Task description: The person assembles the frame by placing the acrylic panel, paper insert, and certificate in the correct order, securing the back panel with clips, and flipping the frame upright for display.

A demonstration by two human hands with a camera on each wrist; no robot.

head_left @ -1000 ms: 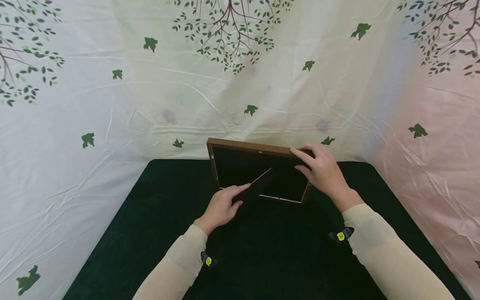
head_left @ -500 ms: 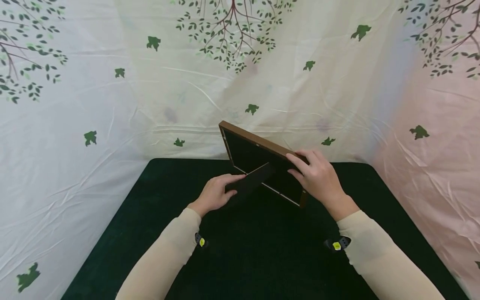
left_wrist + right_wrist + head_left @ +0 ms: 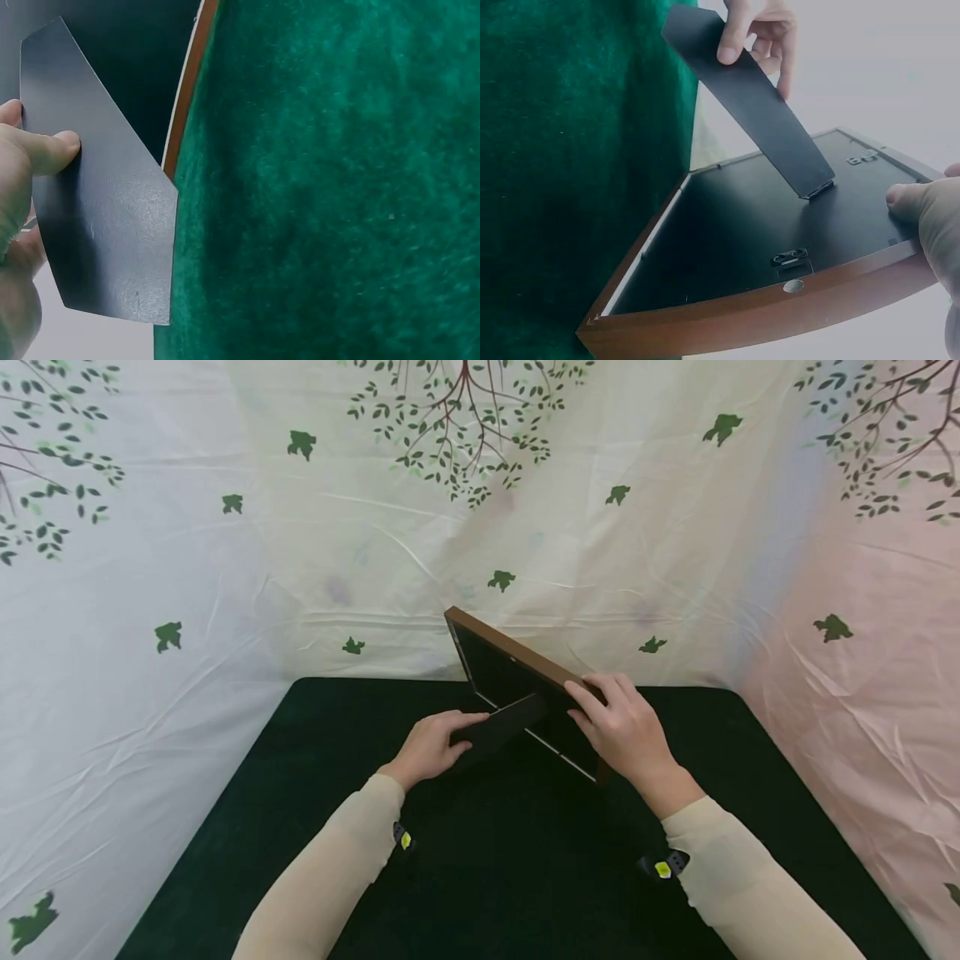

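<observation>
A picture frame (image 3: 517, 652) with a brown border and a black back panel (image 3: 727, 232) stands tilted on the dark green cloth, its back facing me. From a small metal hinge (image 3: 819, 190) on the panel, a black easel leg (image 3: 757, 112) is swung outward. My left hand (image 3: 431, 747) pinches this leg near its free end, thumb flat on one face in the left wrist view. My right hand (image 3: 630, 731) grips the frame's upper right corner, with its thumb on the back panel in the right wrist view. The frame's front is hidden.
Dark green cloth (image 3: 465, 877) covers the table. A pale curtain (image 3: 562, 552) printed with leaves and branches hangs close behind the frame and along both sides. Metal hanger clips (image 3: 789, 258) sit on the panel near its edges.
The frame has turned, its left end swinging away from me and its right end coming closer. My left hand shifted left with the leg; my right hand moved slightly lower with the corner.
</observation>
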